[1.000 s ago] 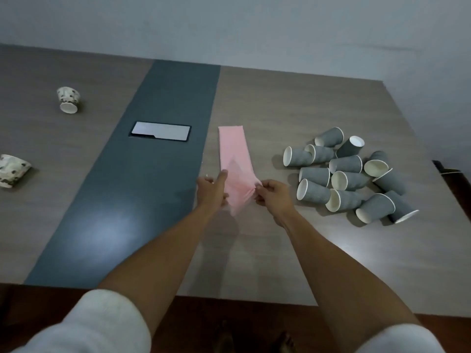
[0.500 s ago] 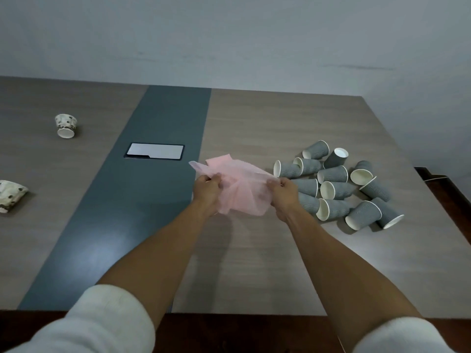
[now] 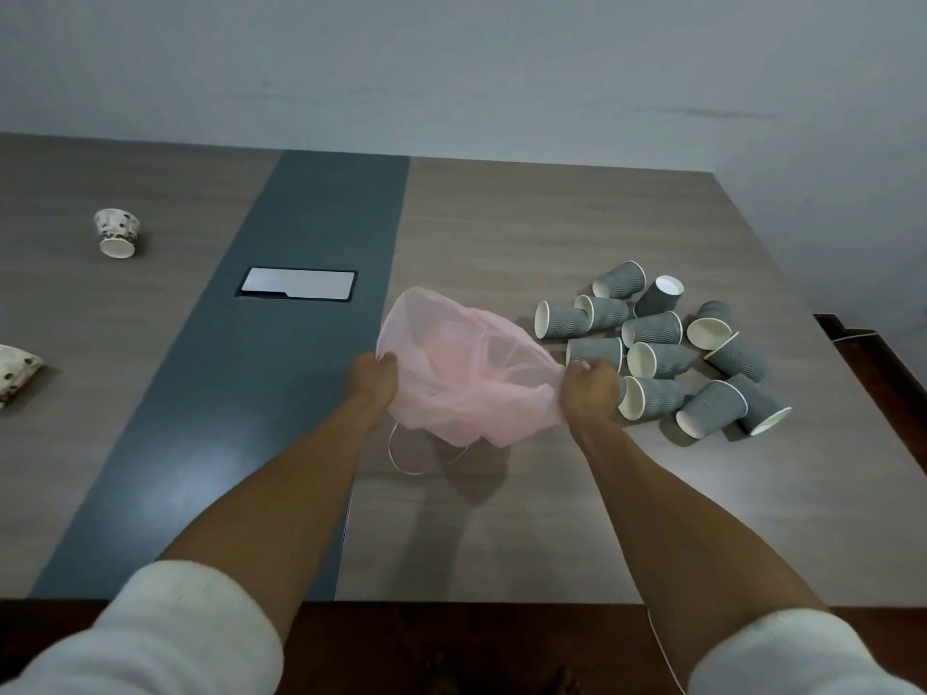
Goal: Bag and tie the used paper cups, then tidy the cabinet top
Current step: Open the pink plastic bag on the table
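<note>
Pink bag (image 3: pixel 466 373) mouth held apart by both hands (image 3: pixel 373 376) (image 3: pixel 589 388); right hand hides cup pile (image 3: pixel 662 351) edge.

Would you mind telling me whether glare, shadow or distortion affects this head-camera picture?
Head view: soft glare on the dark strip; the pink bag casts a shadow toward the near edge; wide-angle bending splays the cabinet top edges; the gray cups are sharp.

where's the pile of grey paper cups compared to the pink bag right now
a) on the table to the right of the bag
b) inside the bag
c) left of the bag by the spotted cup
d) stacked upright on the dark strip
a: the grey paper cups lie tipped over on the table, right of the pink bag that the left hand and right hand hold open.
</note>
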A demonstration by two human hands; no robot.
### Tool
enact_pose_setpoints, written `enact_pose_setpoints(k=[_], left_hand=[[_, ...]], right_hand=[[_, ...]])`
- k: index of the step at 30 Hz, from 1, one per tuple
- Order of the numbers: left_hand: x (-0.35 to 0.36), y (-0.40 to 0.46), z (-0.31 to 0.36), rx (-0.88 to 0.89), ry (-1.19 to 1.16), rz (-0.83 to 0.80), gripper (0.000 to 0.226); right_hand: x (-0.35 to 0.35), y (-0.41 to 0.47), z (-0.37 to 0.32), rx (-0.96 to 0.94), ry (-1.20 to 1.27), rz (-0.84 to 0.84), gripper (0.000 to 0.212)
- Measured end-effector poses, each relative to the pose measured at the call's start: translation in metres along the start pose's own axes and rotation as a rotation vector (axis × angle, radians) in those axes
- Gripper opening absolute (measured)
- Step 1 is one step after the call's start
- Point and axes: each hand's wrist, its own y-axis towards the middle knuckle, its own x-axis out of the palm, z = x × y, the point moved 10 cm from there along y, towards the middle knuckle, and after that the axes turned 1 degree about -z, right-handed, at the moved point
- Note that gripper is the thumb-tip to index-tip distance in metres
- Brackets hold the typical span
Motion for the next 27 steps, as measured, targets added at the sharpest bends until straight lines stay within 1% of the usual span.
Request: enact_pose_setpoints(k=[2,3,5,6,7,8,9,10,11,12,13,15,17,18,20,22,24,25,27], left_hand=[[0.011,-0.004,-0.020,-0.250,-0.372,-0.152,0.023],[0.016,-0.006,-0.025,-0.332,-0.512,-0.206,0.020],[0.014,-0.008,-0.028,-0.406,-0.640,-0.234,0.021],[0.011,-0.008,-0.030,-0.418,-0.661,-0.237,0.023],[0.009,-0.007,-0.031,-0.434,-0.698,-0.248,0.023],[0.007,-0.007,-0.031,-0.440,-0.719,-0.259,0.025],[0.003,-0.004,-0.032,-0.429,-0.747,-0.258,0.025],[-0.001,0.000,-0.030,-0.413,-0.798,-0.248,0.025],[-0.004,0.002,-0.027,-0.399,-0.870,-0.245,0.022],[-0.004,0.004,-0.023,-0.384,-0.935,-0.247,0.020],[-0.002,0.005,-0.020,-0.368,-0.995,-0.255,0.020],[0.008,0.006,-0.011,-0.321,-1.074,-0.297,0.026],[0.013,0.001,0.000,-0.259,-1.112,-0.346,0.032],[0.013,0.000,0.006,-0.217,-1.117,-0.369,0.028],[0.012,-0.002,0.016,-0.152,-1.058,-0.444,0.025],[0.018,-0.006,0.019,-0.127,-0.968,-0.508,0.033],[0.020,-0.008,0.021,-0.121,-0.959,-0.528,0.032],[0.020,-0.008,0.022,-0.117,-0.968,-0.529,0.028],[0.017,-0.005,0.026,-0.103,-1.002,-0.554,0.027]], right_hand=[[-0.006,0.003,0.017,0.100,0.106,0.026,0.036],[-0.004,0.005,0.027,0.169,0.173,-0.011,0.036],[0.005,0.000,0.042,0.306,0.271,-0.139,0.036],[0.002,-0.001,0.049,0.328,0.127,-0.157,0.038],[-0.004,0.006,0.051,0.284,-0.027,-0.141,0.040],[-0.008,0.007,0.064,0.440,0.228,-0.102,0.042],[0.001,0.006,0.071,0.580,0.619,-0.135,0.043],[0.000,0.009,0.070,0.581,0.798,-0.131,0.043],[-0.002,0.010,0.073,0.623,0.899,-0.098,0.043],[-0.002,0.007,0.077,0.711,1.066,-0.051,0.041],[0.000,0.000,0.075,0.760,1.187,-0.029,0.036],[0.007,-0.004,0.071,0.789,1.224,-0.059,0.025],[0.013,-0.008,0.060,0.748,1.256,-0.154,0.026],[0.015,-0.005,0.052,0.714,1.315,-0.213,0.027],[0.017,-0.002,0.029,0.647,1.451,-0.315,0.030],[0.016,0.003,0.013,0.637,1.621,-0.338,0.031],[0.019,0.006,0.005,0.654,1.722,-0.362,0.030],[0.019,0.006,0.002,0.657,1.709,-0.393,0.030],[0.021,0.004,-0.001,0.648,1.593,-0.496,0.025]])
